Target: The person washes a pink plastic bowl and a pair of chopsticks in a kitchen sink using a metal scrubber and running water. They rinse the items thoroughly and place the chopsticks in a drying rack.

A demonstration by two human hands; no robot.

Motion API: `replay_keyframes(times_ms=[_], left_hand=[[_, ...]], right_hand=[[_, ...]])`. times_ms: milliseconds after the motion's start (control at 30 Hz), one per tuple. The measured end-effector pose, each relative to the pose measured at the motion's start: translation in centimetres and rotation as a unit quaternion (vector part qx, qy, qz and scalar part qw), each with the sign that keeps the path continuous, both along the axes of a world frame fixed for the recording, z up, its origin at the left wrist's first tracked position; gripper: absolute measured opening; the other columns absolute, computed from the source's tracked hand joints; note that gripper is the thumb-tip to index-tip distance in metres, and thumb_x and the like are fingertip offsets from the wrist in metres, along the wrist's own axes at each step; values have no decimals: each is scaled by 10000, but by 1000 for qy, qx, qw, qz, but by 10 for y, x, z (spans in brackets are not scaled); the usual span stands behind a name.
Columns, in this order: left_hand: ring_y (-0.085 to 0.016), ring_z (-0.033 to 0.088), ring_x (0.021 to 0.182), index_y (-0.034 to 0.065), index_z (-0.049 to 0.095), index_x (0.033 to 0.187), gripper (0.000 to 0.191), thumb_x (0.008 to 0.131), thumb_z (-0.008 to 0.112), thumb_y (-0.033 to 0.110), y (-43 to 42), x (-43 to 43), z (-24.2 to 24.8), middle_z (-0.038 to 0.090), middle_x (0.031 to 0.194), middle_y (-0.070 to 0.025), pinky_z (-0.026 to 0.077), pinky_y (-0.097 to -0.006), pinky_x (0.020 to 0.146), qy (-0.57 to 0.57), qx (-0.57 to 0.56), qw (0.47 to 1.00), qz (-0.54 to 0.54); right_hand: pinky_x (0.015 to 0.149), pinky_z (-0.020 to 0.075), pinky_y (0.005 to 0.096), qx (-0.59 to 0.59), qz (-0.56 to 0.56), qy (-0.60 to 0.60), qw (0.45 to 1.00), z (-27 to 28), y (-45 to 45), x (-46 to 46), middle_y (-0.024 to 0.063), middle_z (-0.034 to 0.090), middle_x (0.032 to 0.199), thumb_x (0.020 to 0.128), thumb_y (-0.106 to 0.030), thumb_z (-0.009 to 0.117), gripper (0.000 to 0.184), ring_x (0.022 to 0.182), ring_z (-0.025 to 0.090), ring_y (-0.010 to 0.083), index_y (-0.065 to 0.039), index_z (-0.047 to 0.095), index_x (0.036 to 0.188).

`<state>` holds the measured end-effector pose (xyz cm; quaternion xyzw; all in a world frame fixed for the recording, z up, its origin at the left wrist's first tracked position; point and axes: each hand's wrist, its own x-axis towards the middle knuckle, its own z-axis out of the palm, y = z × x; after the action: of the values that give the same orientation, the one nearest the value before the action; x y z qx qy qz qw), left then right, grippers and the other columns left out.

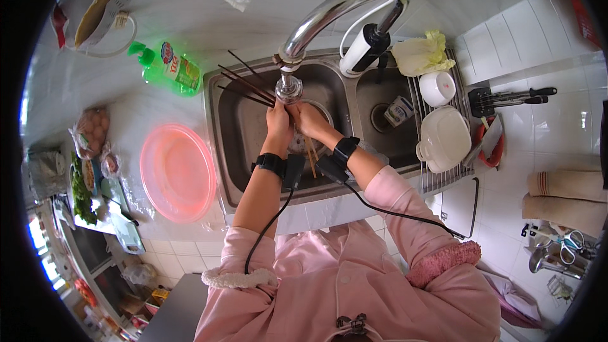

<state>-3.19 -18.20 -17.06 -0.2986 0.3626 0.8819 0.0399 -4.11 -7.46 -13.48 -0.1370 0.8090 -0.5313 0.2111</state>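
Over the left basin of a stainless steel sink (240, 171), my left hand (279, 122) and my right hand (308, 118) are closed together around a bundle of several chopsticks (247, 86). Their dark ends fan out to the upper left. The pale ends (310, 152) stick out below my hands, towards me. Directly above my hands hangs the outlet of a chrome faucet (289, 89), which partly hides my fingers. Behind my right hand shows the rim of a round metal dish (323, 107) in the basin. I cannot tell whether water is running.
Left of the sink are a pink plastic basin (178, 173) and a green dish soap bottle (175, 71). On the right, a drying rack (439, 181) holds a white bowl (437, 89), a lidded white container (444, 139) and cabbage leaves (422, 54). A small carton (399, 111) lies in the right basin.
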Motion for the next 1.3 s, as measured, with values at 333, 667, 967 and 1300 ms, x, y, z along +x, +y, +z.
replay_keyframes(times_ms=[333,667,967,1300], left_hand=[[-197,615,826,40,588,1062,357,1051,385,334,-4,-7,15,642,910,-67,528,-359,752,-51,-41,997,39],[-246,610,1067,2,568,1215,332,1023,409,221,12,8,2,637,1168,-124,508,-389,899,41,24,999,8],[-277,392,1355,134,352,1489,646,999,353,554,23,43,24,402,1505,-49,280,-443,1137,156,280,941,-110],[-297,532,1184,64,556,1249,703,939,379,670,3,37,21,565,1297,-122,402,-442,1034,25,228,973,-20]], right_hand=[[743,459,289,-199,22,-151,968,-10,24,2,33,633,983,1005,-149,492,262,797,537,109,-10,562,1216],[924,444,426,-22,-166,-77,983,-37,15,5,216,633,1075,988,-416,491,502,1062,589,382,29,508,1218],[1104,292,528,243,-4,200,949,-35,-13,-1,215,363,1486,980,-328,410,574,1370,354,380,-17,314,1452],[920,426,513,158,54,91,982,-21,-24,8,308,584,1129,954,-294,474,387,1072,559,430,59,584,1072]])
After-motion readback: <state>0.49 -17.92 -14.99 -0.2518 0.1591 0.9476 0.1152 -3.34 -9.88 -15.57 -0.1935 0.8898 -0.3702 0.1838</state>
